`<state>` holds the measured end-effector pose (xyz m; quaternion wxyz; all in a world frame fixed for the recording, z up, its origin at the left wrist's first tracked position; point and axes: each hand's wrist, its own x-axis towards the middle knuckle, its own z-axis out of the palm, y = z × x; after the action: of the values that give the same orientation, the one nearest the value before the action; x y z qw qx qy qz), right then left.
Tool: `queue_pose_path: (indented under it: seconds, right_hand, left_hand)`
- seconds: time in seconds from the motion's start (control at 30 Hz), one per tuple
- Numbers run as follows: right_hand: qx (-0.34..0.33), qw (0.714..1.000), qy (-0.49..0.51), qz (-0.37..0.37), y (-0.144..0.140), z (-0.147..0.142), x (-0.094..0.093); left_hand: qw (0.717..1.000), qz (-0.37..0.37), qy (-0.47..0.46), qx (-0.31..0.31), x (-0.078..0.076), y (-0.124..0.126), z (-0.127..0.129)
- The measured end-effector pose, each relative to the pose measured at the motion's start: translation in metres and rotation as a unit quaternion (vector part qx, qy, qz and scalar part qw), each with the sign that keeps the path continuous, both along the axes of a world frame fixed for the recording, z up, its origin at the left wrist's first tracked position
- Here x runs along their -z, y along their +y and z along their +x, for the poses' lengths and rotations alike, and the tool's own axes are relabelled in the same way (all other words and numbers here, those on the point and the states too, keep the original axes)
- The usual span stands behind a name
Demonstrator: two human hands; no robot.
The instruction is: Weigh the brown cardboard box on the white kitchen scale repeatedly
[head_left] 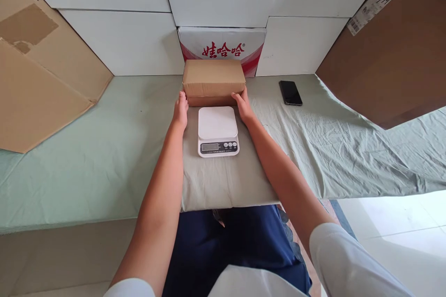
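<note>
A closed brown cardboard box (213, 76) stands at the back of the cloth-covered table, between my two hands. My left hand (180, 109) presses against its left end, with the fingers partly hidden behind the side. At the right end, my right hand (243, 104) grips the lower front corner, its thumb lying on the front face. Just in front of the box sits a white digital kitchen scale (218, 123), with a bare platform and a display that looks blank. Both forearms reach forward on either side of the scale.
A black smartphone (290, 93) lies to the right of the box. Behind it stands a white and red carton (223, 39) against white panels (125, 41). Large cardboard sheets flank the table at left (45, 69) and right (393, 51). The green cloth (101, 162) is wrinkled at right.
</note>
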<state>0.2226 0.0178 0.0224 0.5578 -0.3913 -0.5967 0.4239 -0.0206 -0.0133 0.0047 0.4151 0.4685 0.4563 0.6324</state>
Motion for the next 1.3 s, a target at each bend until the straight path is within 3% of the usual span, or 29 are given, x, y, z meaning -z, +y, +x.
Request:
queue_pose_path:
  seconds: [0.1, 0.23, 0.33, 0.43, 0.53, 0.73, 1.03, 1.3]
  right_hand:
    - [-0.008, 1.000, -0.001, 0.029, -0.018, 0.011, -0.017]
    - [-0.021, 0.997, -0.033, 0.073, -0.075, 0.036, -0.033]
    - [-0.034, 0.997, -0.018, 0.073, -0.120, 0.045, -0.025]
    - [-0.039, 0.998, 0.000, 0.056, -0.144, 0.044, -0.011]
    - [-0.047, 0.998, 0.000, 0.038, -0.148, 0.041, -0.004]
    - [-0.040, 0.999, 0.011, 0.029, -0.147, 0.039, -0.010]
    - [-0.037, 0.998, -0.019, 0.046, -0.147, 0.038, -0.006]
    - [-0.044, 0.998, 0.017, 0.033, -0.135, 0.048, -0.007]
  left_hand:
    - [0.998, 0.053, 0.035, 0.011, -0.019, -0.033, 0.002]
    - [0.990, 0.110, 0.079, 0.050, -0.036, -0.105, 0.009]
    - [0.989, 0.106, 0.082, 0.061, -0.035, -0.151, 0.016]
    - [0.991, 0.091, 0.084, 0.051, -0.028, -0.174, 0.020]
    - [0.993, 0.069, 0.083, 0.039, -0.021, -0.180, 0.020]
    - [0.993, 0.054, 0.089, 0.047, -0.012, -0.176, 0.017]
    - [0.993, 0.059, 0.095, 0.039, -0.014, -0.172, 0.017]
    - [0.993, 0.084, 0.077, 0.029, -0.010, -0.171, 0.013]
